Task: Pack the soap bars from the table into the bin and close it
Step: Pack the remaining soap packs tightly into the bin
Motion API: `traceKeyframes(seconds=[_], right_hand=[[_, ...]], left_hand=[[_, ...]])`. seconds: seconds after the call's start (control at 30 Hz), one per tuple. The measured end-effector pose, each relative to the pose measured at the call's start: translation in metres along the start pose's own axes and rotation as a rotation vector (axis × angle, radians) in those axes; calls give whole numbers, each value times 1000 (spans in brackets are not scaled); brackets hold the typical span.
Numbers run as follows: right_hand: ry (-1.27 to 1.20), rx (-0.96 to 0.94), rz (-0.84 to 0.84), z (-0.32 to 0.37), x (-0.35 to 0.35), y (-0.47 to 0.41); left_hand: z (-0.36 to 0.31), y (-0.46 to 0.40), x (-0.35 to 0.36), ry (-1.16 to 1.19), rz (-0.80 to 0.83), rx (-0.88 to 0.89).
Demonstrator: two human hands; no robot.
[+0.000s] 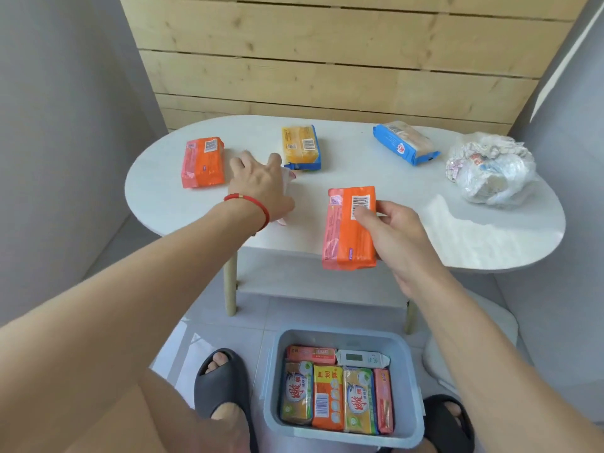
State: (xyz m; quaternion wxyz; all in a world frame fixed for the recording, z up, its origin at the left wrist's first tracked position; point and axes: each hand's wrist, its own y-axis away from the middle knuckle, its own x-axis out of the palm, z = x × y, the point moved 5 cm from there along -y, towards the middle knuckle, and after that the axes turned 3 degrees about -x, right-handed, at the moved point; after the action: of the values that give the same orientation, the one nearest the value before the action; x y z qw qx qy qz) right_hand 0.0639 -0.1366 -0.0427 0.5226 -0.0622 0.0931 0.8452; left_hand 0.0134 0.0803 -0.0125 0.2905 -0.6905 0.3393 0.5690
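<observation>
My right hand (395,237) grips an orange soap pack (348,230) and holds it over the front edge of the white oval table (359,178). My left hand (258,184) lies with fingers spread over a white soap pack (288,178), which is mostly hidden beneath it. Another orange soap pack (202,161) lies at the table's left. A yellow-and-blue soap pack (300,147) sits at the back middle, and a blue soap pack (405,143) at the back right. The grey-blue bin (413,387) stands open on the floor below, with several soap packs inside. No lid is in view.
A crumpled clear plastic bag (490,168) sits at the table's right end. My feet in black slippers (222,384) flank the bin. A wooden slat wall stands behind the table, and a white rounded object (490,322) is on the floor at right.
</observation>
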Motion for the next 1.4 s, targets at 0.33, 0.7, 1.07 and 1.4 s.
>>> traceKeyframes(seconds=[0.33,0.7,1.07,1.4], right_hand=[[55,-3,-6,-12,-1,-11],[97,-18,494,-15,-1,34],[589,592,366,-222,29,74],[172,835,258,-297,49,112]], left_hand=[[12,62,-6,441,25,-53],[29,140,15,1210,571,-138],[25,181,209,497,709,-256],[15,205,278,52,627,-59]])
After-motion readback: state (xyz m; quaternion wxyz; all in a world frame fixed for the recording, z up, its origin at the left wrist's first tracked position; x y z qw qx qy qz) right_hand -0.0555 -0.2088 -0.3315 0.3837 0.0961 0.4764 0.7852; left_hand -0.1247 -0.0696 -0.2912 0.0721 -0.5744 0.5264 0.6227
